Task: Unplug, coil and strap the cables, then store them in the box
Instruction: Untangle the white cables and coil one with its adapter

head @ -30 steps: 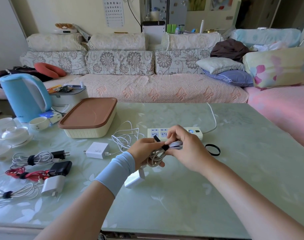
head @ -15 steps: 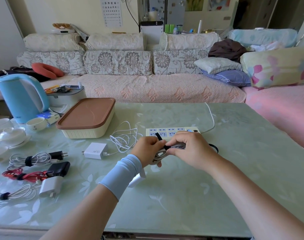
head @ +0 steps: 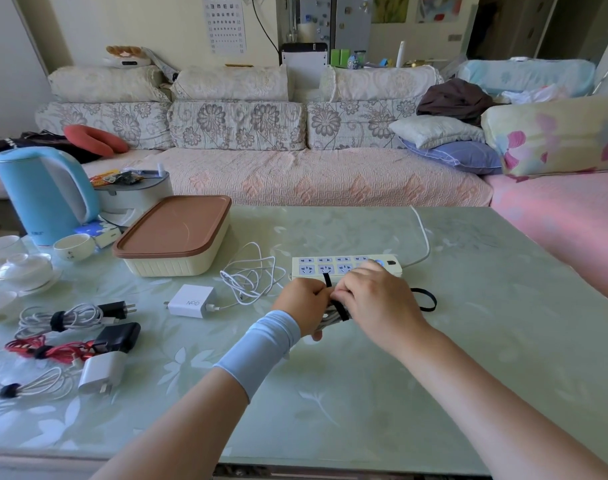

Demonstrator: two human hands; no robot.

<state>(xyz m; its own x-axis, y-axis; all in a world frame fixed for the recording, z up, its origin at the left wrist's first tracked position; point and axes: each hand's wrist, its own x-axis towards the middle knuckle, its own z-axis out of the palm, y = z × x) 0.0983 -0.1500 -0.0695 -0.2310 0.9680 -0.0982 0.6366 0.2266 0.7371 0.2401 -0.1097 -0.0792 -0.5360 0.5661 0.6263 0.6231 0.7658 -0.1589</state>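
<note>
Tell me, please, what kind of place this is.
Most likely a living room in a home: a long floral sofa with pillows, and a low table carrying a blue kettle.

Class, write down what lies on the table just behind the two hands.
A white power strip; the right hand covers its near right part, so the sockets there cannot be seen.

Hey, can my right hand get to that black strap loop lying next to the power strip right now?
Probably yes, once freed. The black strap loop lies right beside the right hand, with nothing between them. But that hand is busy gripping the coiled cable together with the left hand.
</note>
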